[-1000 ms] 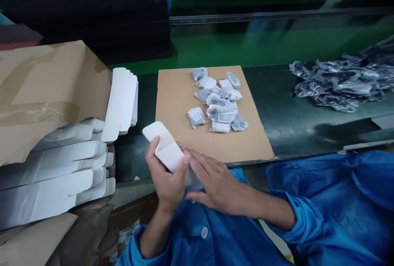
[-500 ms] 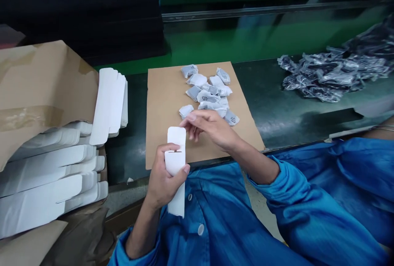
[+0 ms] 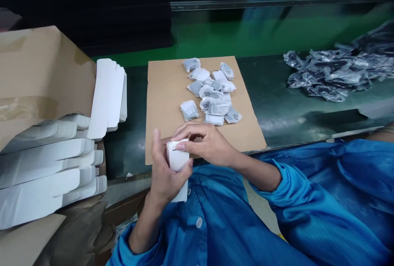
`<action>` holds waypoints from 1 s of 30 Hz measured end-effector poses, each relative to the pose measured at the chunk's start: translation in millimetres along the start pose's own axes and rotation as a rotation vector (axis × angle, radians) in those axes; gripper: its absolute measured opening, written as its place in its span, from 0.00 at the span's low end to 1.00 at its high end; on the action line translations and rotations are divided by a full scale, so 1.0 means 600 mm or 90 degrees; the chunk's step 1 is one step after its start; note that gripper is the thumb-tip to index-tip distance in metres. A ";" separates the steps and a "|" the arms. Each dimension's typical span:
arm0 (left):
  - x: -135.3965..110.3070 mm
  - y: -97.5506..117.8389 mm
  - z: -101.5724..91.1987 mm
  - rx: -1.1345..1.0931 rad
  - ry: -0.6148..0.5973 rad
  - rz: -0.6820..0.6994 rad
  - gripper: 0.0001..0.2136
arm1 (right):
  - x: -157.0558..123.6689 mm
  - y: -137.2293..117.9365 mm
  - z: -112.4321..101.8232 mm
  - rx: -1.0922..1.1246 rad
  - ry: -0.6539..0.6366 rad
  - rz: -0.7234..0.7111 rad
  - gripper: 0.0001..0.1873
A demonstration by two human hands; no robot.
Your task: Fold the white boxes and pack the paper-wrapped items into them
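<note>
A slim white carton (image 3: 178, 160) is upright in front of my body, in the grip of my left hand (image 3: 164, 175). My left thumb lies on its front face, and the index finger points up beside it. At the carton's top end, my right hand (image 3: 206, 142) is closed on the end flap, thumb in front and fingers behind. The flap is bent down and largely covered by these fingers. Just beyond my hands, several small items in white translucent bags (image 3: 214, 104) lie on a brown cardboard sheet (image 3: 166, 93).
On the left, a brown cardboard box (image 3: 46, 73) lies open with stacks of flat white cartons (image 3: 40, 194). More flat cartons (image 3: 107, 93) lean at its edge. Clear plastic bags with dark contents (image 3: 335, 71) are heaped on the dark green bench (image 3: 267, 110) at right.
My right hand has come down onto the carton's top end. The flap that stood up is now folded over. My left index finger has lifted off the carton's front.
</note>
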State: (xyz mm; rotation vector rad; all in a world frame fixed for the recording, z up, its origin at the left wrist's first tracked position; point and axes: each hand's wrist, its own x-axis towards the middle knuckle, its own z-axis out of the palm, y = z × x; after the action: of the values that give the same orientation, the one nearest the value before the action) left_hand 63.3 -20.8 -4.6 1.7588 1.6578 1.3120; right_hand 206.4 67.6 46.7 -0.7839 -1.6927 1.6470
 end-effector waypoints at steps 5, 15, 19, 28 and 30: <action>-0.004 -0.001 -0.016 0.079 -0.110 0.005 0.38 | -0.022 0.015 0.003 -0.200 0.019 -0.203 0.07; -0.025 0.002 -0.021 0.016 -0.176 0.009 0.35 | -0.063 0.071 0.047 -0.384 0.162 -0.445 0.06; -0.021 -0.005 -0.015 -0.054 -0.060 -0.112 0.29 | -0.045 0.045 0.027 -0.384 0.063 -0.355 0.13; 0.092 -0.095 -0.020 -0.227 0.303 -0.296 0.20 | 0.139 0.022 -0.089 -0.998 -0.289 -0.204 0.18; 0.081 -0.093 -0.033 -0.080 0.287 -0.213 0.24 | 0.135 0.009 -0.090 -0.949 -0.296 -0.198 0.15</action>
State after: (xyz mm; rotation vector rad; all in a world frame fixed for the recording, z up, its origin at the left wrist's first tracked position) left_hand 9.3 30.5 -22.2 1.0999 1.9441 1.6838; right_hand 199.0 164.9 44.8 -0.6464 -3.1188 0.0791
